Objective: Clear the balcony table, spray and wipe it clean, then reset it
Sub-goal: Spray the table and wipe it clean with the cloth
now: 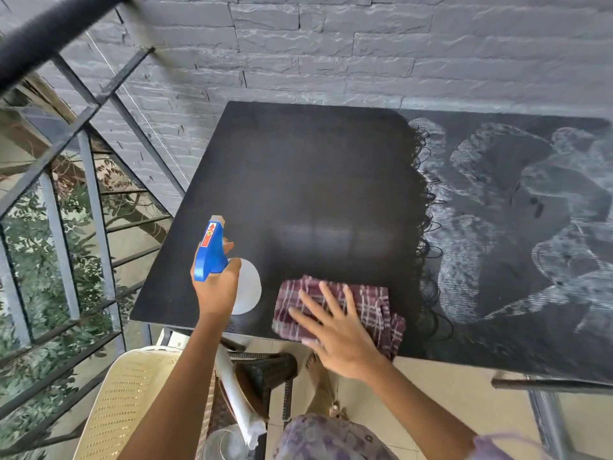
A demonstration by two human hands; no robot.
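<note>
The left hand (215, 287) is wrapped tight around the neck of a spray bottle (229, 270), whose blue trigger head carries a red label and points toward the far side of the table (298, 167), with a fingertip showing at the trigger. The bottle's pale rounded body sits low over the table's near left corner; whether it touches the surface cannot be told. The right hand (335, 327) lies flat with fingers spread wide, palm down on a maroon plaid cloth (361, 307), gripping nothing. That cloth is bunched at the table's near edge, just right of the bottle, with one corner hanging over the edge.

The table is a black, matte slab set against a grey brick wall (331, 44). Its left portion looks dark and even, with a faint pale sheen near the middle. Its right portion is covered in whitish smears and streaks, bordered by thin curly dark lines.

Below the table's near edge stand a cream perforated plastic chair (126, 403) and a dark wicker stool (265, 370). A black metal railing (76, 127) runs along the table's left side.
</note>
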